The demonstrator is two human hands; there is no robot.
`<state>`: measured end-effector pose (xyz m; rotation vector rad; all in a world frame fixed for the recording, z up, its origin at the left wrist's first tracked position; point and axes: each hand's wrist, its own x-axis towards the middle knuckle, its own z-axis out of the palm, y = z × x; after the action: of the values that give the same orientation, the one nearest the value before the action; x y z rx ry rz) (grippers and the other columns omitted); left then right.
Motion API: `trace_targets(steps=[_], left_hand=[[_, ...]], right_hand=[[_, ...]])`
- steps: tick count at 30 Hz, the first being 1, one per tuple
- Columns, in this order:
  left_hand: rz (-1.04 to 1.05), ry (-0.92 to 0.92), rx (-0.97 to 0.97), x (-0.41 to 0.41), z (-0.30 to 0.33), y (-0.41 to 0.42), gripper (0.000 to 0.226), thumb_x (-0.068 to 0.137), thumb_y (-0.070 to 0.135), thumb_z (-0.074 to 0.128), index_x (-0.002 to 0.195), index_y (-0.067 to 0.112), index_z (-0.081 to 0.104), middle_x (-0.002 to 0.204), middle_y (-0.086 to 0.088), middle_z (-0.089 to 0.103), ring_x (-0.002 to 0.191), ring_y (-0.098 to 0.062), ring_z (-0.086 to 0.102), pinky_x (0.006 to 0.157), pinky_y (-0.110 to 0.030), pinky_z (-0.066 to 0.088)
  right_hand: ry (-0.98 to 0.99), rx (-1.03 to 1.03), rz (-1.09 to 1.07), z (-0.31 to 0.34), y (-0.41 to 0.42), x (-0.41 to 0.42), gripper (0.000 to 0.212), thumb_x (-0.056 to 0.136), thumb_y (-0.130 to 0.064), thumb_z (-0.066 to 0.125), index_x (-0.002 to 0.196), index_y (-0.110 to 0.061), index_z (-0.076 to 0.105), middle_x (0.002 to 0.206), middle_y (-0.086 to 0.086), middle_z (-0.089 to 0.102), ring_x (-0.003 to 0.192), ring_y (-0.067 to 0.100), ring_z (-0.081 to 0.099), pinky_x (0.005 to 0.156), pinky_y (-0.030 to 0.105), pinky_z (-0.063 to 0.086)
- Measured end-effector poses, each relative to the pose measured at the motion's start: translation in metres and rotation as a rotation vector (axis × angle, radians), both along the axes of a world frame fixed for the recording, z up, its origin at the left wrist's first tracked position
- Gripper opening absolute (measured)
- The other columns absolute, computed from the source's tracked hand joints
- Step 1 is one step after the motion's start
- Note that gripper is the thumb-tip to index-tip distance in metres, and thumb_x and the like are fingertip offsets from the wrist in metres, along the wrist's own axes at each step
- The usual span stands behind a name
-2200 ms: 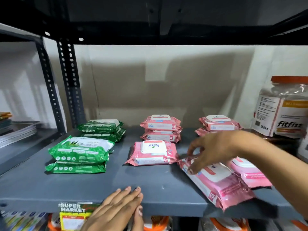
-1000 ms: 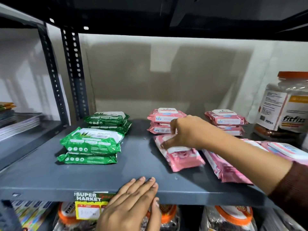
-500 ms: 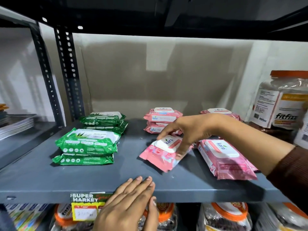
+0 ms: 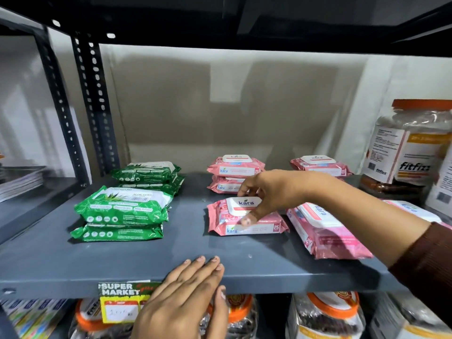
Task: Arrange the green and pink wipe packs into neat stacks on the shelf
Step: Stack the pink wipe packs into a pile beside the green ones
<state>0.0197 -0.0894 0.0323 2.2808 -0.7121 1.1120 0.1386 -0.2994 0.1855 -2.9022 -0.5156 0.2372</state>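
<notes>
Squaring a pink pack on the grey metal shelf [image 4: 73, 260]

Right hand [image 4: 271, 192] pinches the flat pink plastic wipe pack [image 4: 247, 220] at 12 o'clock from the flat, empty left hand [image 4: 186, 302]; careless release risks leaving it skewed.

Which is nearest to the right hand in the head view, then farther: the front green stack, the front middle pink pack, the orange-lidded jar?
1. Front middle pink pack: under the right hand, touched by it.
2. Front green stack: left side of the shelf.
3. Orange-lidded jar: far right, at the back.
</notes>
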Motion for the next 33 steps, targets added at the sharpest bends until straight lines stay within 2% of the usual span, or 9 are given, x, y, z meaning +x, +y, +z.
trace_targets(steps=[5, 7, 10, 13, 16, 21, 25, 30, 33], left_hand=[[0.002, 0.039, 0.095, 0.005, -0.004, 0.013, 0.051, 0.098, 0.039, 0.032, 0.103, 0.018, 0.079, 0.12, 0.009, 0.072, 0.119, -0.004, 0.056, 0.102, -0.028, 0.039], [-0.015, 0.047, 0.116, 0.01, -0.005, 0.014, 0.058, 0.099, 0.042, 0.028, 0.102, 0.016, 0.079, 0.12, 0.007, 0.072, 0.118, -0.004, 0.054, 0.106, -0.024, 0.034], [-0.012, 0.059, 0.107, 0.014, -0.006, 0.01, 0.06, 0.099, 0.043, 0.027, 0.099, 0.014, 0.08, 0.116, 0.005, 0.073, 0.116, -0.005, 0.055, 0.107, -0.022, 0.03], [-0.026, 0.064, 0.089, 0.016, -0.008, 0.005, 0.061, 0.099, 0.044, 0.027, 0.098, 0.013, 0.08, 0.115, 0.005, 0.073, 0.118, -0.006, 0.055, 0.107, -0.022, 0.03], [-0.064, 0.05, 0.087, 0.02, -0.008, -0.001, 0.061, 0.098, 0.045, 0.027, 0.099, 0.014, 0.079, 0.119, 0.009, 0.068, 0.126, -0.003, 0.048, 0.107, -0.022, 0.029], [-0.076, 0.039, 0.075, 0.02, -0.006, -0.006, 0.059, 0.099, 0.044, 0.028, 0.099, 0.015, 0.079, 0.116, 0.006, 0.072, 0.116, -0.005, 0.055, 0.106, -0.023, 0.031], [-0.07, 0.005, 0.03, 0.019, -0.009, -0.013, 0.054, 0.097, 0.043, 0.032, 0.099, 0.019, 0.08, 0.117, 0.011, 0.072, 0.115, -0.002, 0.056, 0.102, -0.028, 0.04], [-0.077, 0.013, 0.038, 0.018, -0.007, -0.016, 0.052, 0.097, 0.043, 0.032, 0.098, 0.021, 0.08, 0.115, 0.012, 0.073, 0.113, 0.001, 0.056, 0.103, -0.023, 0.037], [-0.053, 0.043, 0.03, 0.016, -0.008, -0.01, 0.054, 0.098, 0.044, 0.031, 0.099, 0.022, 0.08, 0.116, 0.013, 0.072, 0.115, 0.002, 0.056, 0.104, -0.022, 0.037]], right_hand=[[-0.149, -0.081, -0.199, 0.039, -0.045, -0.02, 0.041, 0.086, -0.05, 0.068, 0.107, -0.015, 0.071, 0.097, 0.006, 0.077, 0.081, 0.027, 0.074, 0.082, 0.041, 0.061], [-0.027, -0.163, -0.379, 0.04, -0.063, -0.033, 0.044, 0.088, -0.047, 0.067, 0.11, -0.009, 0.069, 0.1, 0.014, 0.075, 0.078, 0.028, 0.076, 0.078, 0.038, 0.063], [0.091, -0.195, -0.346, 0.03, -0.075, -0.038, 0.04, 0.09, -0.034, 0.069, 0.128, -0.023, 0.063, 0.115, 0.007, 0.069, 0.097, 0.026, 0.074, 0.085, 0.038, 0.062], [0.193, -0.237, -0.186, 0.036, -0.085, -0.041, 0.064, 0.088, -0.019, 0.073, 0.143, -0.04, 0.049, 0.137, -0.01, 0.058, 0.125, 0.015, 0.059, 0.097, 0.023, 0.047], [0.317, -0.135, -0.166, 0.036, -0.098, -0.04, 0.082, 0.077, -0.01, 0.084, 0.146, -0.033, 0.048, 0.142, -0.008, 0.056, 0.134, 0.008, 0.048, 0.084, 0.006, 0.043], [0.186, -0.129, -0.134, 0.025, -0.101, -0.039, 0.077, 0.066, -0.015, 0.089, 0.134, -0.037, 0.058, 0.127, -0.008, 0.065, 0.121, 0.011, 0.06, 0.102, 0.028, 0.05], [0.14, 0.017, -0.127, 0.041, -0.113, -0.052, 0.075, 0.063, -0.006, 0.089, 0.125, -0.037, 0.058, 0.114, -0.001, 0.069, 0.108, 0.019, 0.066, 0.096, 0.036, 0.055], [-0.001, 0.243, -0.162, 0.074, -0.097, -0.064, 0.047, 0.065, -0.039, 0.077, 0.111, -0.034, 0.068, 0.098, 0.003, 0.073, 0.085, 0.017, 0.067, 0.077, 0.033, 0.058], [-0.033, 0.234, -0.222, 0.07, -0.052, -0.04, 0.056, 0.066, -0.056, 0.073, 0.101, -0.013, 0.067, 0.085, 0.009, 0.057, 0.071, 0.024, 0.058, 0.059, 0.037, 0.058]])
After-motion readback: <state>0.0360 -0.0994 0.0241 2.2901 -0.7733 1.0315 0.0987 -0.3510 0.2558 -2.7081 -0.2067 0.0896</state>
